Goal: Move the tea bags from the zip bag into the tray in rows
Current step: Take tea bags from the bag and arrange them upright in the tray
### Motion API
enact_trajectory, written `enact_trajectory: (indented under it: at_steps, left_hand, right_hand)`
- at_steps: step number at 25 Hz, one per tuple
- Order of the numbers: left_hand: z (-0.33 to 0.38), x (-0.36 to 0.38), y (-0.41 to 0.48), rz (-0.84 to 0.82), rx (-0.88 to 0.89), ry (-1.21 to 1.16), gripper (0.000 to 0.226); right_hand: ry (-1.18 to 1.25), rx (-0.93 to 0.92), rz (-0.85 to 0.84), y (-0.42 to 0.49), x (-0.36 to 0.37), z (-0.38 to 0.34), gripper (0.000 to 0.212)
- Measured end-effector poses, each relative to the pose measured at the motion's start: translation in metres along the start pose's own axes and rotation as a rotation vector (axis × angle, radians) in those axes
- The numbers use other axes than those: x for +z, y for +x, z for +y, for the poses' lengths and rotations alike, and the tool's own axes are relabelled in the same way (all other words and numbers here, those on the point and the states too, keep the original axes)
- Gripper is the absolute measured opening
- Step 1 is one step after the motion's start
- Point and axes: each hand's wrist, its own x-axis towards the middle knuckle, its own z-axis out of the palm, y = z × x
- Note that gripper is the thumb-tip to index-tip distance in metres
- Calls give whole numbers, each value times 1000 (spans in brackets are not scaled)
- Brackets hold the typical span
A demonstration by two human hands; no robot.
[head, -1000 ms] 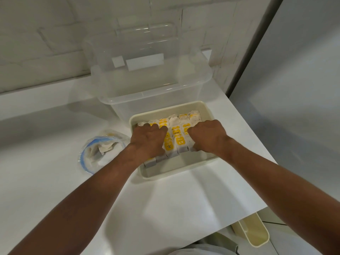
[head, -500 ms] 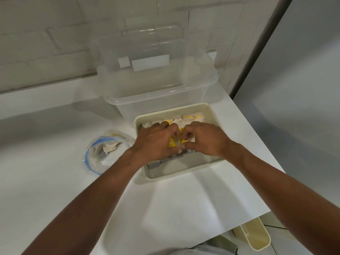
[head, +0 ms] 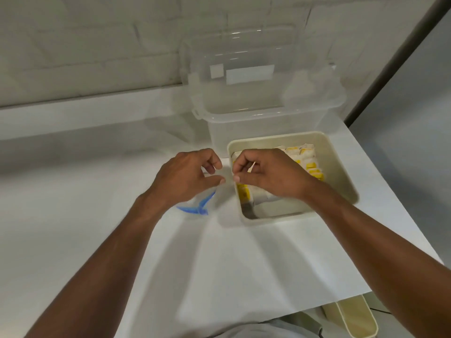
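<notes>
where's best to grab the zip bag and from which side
Probably the blue zip edge, the stiffest part of the limp clear zip bag; pinch it from the near side, where it shows below the left hand.

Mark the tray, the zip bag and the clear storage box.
tray (head: 275,217): head view, on its near rim.
zip bag (head: 195,209): head view, on its blue seal strip.
clear storage box (head: 256,128): head view, on its front wall.

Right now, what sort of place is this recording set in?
Probably a home kitchen or pantry corner: a white counter against a painted brick wall, with a clear bin and a tray of tea bags.
</notes>
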Motion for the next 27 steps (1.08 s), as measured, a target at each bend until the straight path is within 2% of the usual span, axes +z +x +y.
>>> enact_trajectory:
  at_steps: [7,10,13,16,19,20,22,24,25,27]
  left_hand:
    - [-48,3,-18,-52,-33,-48,28]
    - [-62,5,-20,-86,-29,25,30]
    - [-77,14,-28,-102,0,199,27]
    - [-88,27,-40,-115,77,375,26]
    - [-91,30,-46,-134,84,365,27]
    - [-89,28,-46,-108,80,320,23]
    - [-85,21,-43,55,74,209,15]
    - [-83,16,-34,232,77,196,30]
    - [-84,14,-25,235,57,242,44]
    - [-85,9,-5,67,-32,307,65]
  right_hand:
    - [-217,33,-53,30,43,-35,22]
    - [-371,53,-72,38,61,-45,27]
    - [-626,65,-121,42,86,-53,37]
    - [-866,43,-184,35,115,-57,29]
    - [-937,88,-241,28,124,-58,24]
    - [-928,113,-223,28,125,-59,24]
    - [-883,168,-138,33,128,-57,25]
    - [-812,228,-87,40,135,-52,29]
    - [-781,262,-93,43,138,-50,29]
    - [-733,317,-116,47,142,-47,29]
